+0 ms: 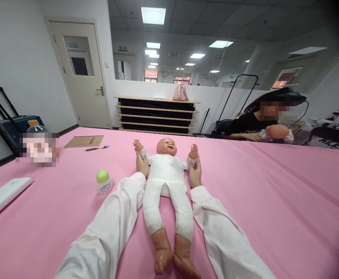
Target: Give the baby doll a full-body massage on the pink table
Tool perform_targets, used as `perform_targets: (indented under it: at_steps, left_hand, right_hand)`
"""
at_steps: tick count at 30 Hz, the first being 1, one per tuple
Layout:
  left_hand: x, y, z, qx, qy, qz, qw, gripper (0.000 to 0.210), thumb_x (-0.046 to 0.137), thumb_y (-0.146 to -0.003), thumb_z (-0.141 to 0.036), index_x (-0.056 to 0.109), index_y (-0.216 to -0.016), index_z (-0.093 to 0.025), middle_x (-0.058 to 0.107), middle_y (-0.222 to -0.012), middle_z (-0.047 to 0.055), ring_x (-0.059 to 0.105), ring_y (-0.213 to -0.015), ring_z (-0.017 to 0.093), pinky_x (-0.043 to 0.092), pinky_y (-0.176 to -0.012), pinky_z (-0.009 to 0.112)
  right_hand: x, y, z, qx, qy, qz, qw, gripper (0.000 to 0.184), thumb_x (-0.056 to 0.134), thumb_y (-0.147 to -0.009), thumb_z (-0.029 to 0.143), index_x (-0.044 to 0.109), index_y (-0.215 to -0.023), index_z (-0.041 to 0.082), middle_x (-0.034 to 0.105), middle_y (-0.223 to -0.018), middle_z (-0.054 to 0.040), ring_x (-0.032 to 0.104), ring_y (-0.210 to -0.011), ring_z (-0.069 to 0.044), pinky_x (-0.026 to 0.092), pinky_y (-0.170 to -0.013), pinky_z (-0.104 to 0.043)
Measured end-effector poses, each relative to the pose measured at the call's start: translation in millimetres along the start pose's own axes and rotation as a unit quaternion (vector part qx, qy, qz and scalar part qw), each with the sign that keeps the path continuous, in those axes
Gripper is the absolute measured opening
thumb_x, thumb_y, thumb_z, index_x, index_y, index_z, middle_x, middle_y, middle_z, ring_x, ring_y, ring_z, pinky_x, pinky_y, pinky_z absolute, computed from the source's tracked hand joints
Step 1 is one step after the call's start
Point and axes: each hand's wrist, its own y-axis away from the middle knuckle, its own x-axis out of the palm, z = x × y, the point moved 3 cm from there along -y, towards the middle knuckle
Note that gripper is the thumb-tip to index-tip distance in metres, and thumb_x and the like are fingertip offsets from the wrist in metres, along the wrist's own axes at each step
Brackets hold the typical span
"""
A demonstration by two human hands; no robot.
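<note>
A baby doll (168, 168) with a white cloth body lies on its back on the pink-covered table, its head away from me and its bare feet toward me. Both doll arms are raised at the sides. My left hand (142, 164) holds the doll's arm on the left, fingers on its outer side below the small doll hand. On the opposite side my right hand (195, 173) holds the other doll arm in the same way. The doll's arms and body partly hide my fingers. Left of my left sleeve stands a small white jar (104, 183) with a green lid.
A brown notebook (84, 141) and a pen (97, 148) lie at the far left. Nearer is a white elongated object (5, 197), with a bottle (36, 127) behind it. Across the table at right, a person (245, 126) handles another doll (277, 132).
</note>
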Motion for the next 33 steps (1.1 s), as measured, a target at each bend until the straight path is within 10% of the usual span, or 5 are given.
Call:
perform_targets:
  at_steps: [7, 16, 33]
  left_hand:
    - [17.1, 7.8, -15.6, 0.207, -0.173, 0.1, 0.958, 0.055, 0.027, -0.084, -0.02, 0.016, -0.138, -0.023, 0.03, -0.135, 0.004, 0.032, -0.118, 0.015, 0.028, -0.102, 0.033]
    - [19.1, 12.3, -26.7, 0.223, -0.328, 0.142, 0.907, 0.051, 0.026, -0.084, -0.023, 0.023, -0.13, -0.045, 0.028, -0.134, -0.001, 0.032, -0.104, 0.02, 0.038, -0.087, 0.036]
    - [17.4, 15.9, -35.6, 0.292, -0.329, 0.151, 0.885, 0.058, 0.031, -0.079, -0.013, 0.031, -0.125, -0.048, 0.035, -0.123, 0.0, 0.028, -0.102, 0.02, 0.036, -0.085, 0.034]
  right_hand:
    - [27.1, 18.2, 20.1, -0.142, 0.246, 0.215, 0.934, 0.043, 0.043, -0.08, 0.038, 0.048, -0.122, 0.028, 0.02, -0.14, -0.0008, 0.013, -0.133, -0.021, 0.015, -0.11, -0.048]
    - [37.7, 16.1, 28.2, -0.212, 0.341, 0.271, 0.875, 0.036, 0.042, -0.083, 0.031, 0.049, -0.118, 0.037, 0.031, -0.133, 0.0032, 0.022, -0.127, -0.019, 0.019, -0.108, -0.048]
    - [29.2, 19.6, 19.6, -0.159, 0.303, 0.214, 0.915, 0.047, 0.044, -0.078, 0.022, 0.044, -0.124, 0.035, 0.03, -0.132, 0.002, 0.024, -0.126, -0.017, 0.021, -0.109, -0.042]
